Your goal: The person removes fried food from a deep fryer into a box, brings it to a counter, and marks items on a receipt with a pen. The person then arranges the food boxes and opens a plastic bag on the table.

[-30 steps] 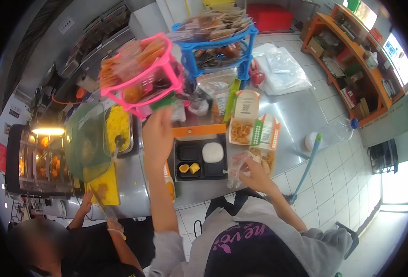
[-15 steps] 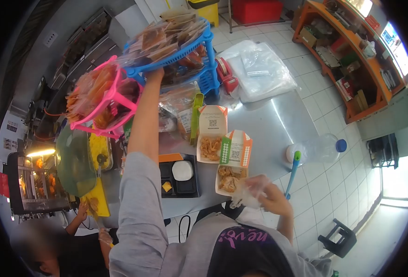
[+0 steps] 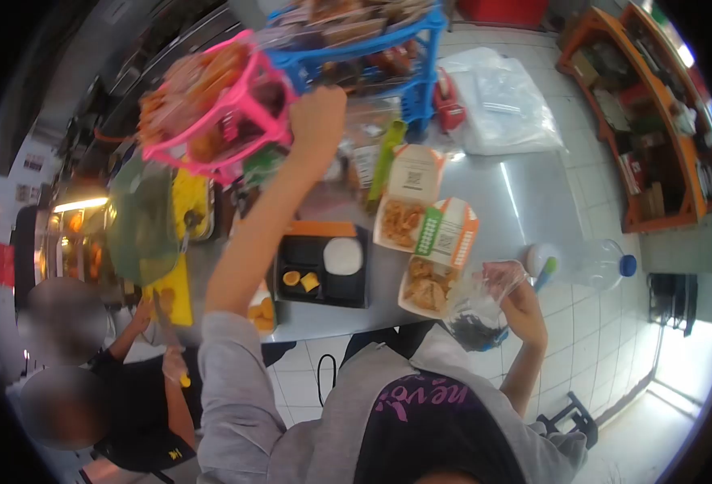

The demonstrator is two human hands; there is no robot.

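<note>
My left hand [image 3: 319, 121] reaches in at the lower tier of the blue rack [image 3: 420, 48], beside the pink rack [image 3: 271, 93] of packets; its fingers are closed, and what they hold is hidden. Closed on a crumpled clear plastic glove [image 3: 477, 302], my right hand [image 3: 516, 294] is right of an open carton of fried food [image 3: 427, 290]. A second open carton [image 3: 400, 222] stands behind it. Left of them, a black compartment box [image 3: 321, 286] holds white rice [image 3: 342, 256] and small yellow pieces [image 3: 309, 281].
At the left, a co-worker's gloved hand [image 3: 174, 365] holds a knife over a yellow board [image 3: 180, 302]. A plastic jug [image 3: 606, 264] stands at the right, plastic bags [image 3: 505, 105] behind. Orange shelves [image 3: 614, 105] are at the far right.
My left hand has drawn back a little from under the blue rack's upper tier. My right hand has moved right and up with the plastic glove. The view has shifted.
</note>
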